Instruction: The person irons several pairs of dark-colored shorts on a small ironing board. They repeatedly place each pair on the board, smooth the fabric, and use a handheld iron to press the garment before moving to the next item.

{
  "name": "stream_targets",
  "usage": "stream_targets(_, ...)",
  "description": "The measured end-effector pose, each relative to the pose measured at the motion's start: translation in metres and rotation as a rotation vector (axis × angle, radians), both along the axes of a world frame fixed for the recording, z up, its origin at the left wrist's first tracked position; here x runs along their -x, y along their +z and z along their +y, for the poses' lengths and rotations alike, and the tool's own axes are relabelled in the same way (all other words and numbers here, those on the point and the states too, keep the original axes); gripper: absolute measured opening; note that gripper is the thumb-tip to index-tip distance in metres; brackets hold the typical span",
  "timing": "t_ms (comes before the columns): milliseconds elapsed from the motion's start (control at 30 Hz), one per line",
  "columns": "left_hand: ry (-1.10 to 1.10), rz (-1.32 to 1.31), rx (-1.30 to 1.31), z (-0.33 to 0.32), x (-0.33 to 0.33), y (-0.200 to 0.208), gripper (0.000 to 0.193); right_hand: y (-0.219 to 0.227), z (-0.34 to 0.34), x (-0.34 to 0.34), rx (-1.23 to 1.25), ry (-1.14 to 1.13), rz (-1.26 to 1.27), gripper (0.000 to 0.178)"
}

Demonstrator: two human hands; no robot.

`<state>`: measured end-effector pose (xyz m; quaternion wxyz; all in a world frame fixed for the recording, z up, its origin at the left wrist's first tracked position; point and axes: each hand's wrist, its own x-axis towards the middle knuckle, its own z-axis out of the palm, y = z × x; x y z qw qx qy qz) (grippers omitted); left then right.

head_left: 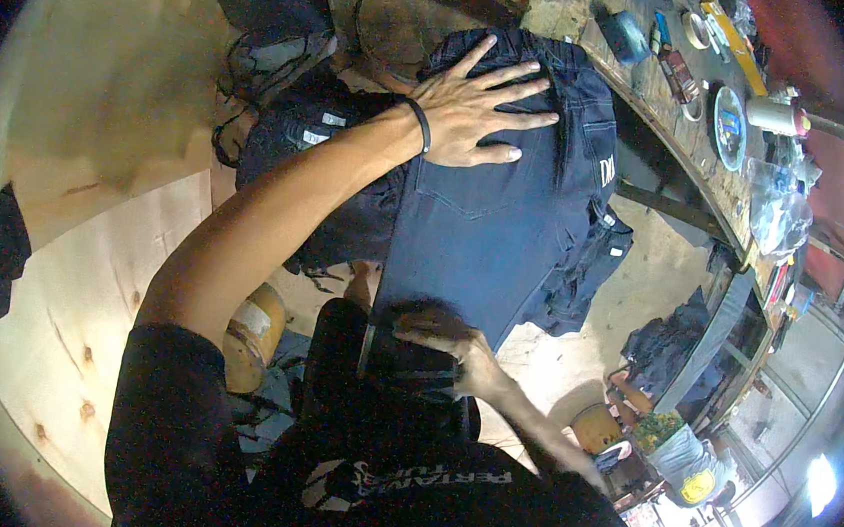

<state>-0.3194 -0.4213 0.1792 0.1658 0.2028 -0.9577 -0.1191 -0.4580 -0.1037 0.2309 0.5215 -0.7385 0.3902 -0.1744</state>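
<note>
Dark blue trousers (485, 234), 1 item, laid out at centre with 2 bare hands at it.
Waistband uppermost, stitched pocket below it, white lettering toward the right edge; lower part reaching the wearer's lap. Left hand (484, 106): palm down on the upper part, 5 fingers spread, clasping nothing; 1 dark wristband (427, 126) at the wrist. Right hand (450, 341): at the lower part near the lap, motion-blurred; whether it grips the cloth, cannot tell. Beside the trousers, left: dark garments (288, 131) with white labels, in a heap. Upper right: wooden workbench (677, 120), bearing 1 tape roll (696, 30), 1 round blue-rimmed dish (716, 139), 1 long yellow strip (740, 52) and assorted small items.
</note>
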Motion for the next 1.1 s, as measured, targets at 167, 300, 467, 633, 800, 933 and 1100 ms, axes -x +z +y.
stream_targets(167, 0.004, 0.004, -0.009, 0.002, -0.001, 0.000, 0.066, 0.007, -0.004, -0.007, -0.059, -0.213, 0.049, 0.077)
stream_targets(300, 0.022, 0.025, 0.009, 0.000, 0.001, -0.005, 0.065, 0.028, -0.057, -0.014, -0.256, -0.182, 0.023, 0.070)
stream_targets(467, -0.006, 0.025, -0.022, 0.000, -0.001, -0.002, 0.064, 0.031, -0.082, -0.029, 0.046, -0.046, 0.057, 0.066)
stream_targets(633, 0.006, 0.004, -0.008, 0.000, -0.001, -0.001, 0.066, 0.029, -0.099, -0.031, -0.200, -0.209, 0.091, 0.074)
stream_targets(800, -0.012, -0.024, -0.002, -0.006, 0.003, -0.001, 0.058, 0.057, -0.137, -0.015, -0.176, -0.042, 0.031, 0.074)
stream_targets(933, -0.047, -0.084, 0.018, -0.017, 0.003, 0.001, 0.053, 0.047, -0.185, 0.010, 0.059, -0.220, 0.075, 0.068)
stream_targets(1100, -0.036, -0.065, 0.034, -0.017, 0.002, -0.002, 0.052, 0.022, -0.178, 0.026, 0.027, -0.215, -0.033, 0.072)
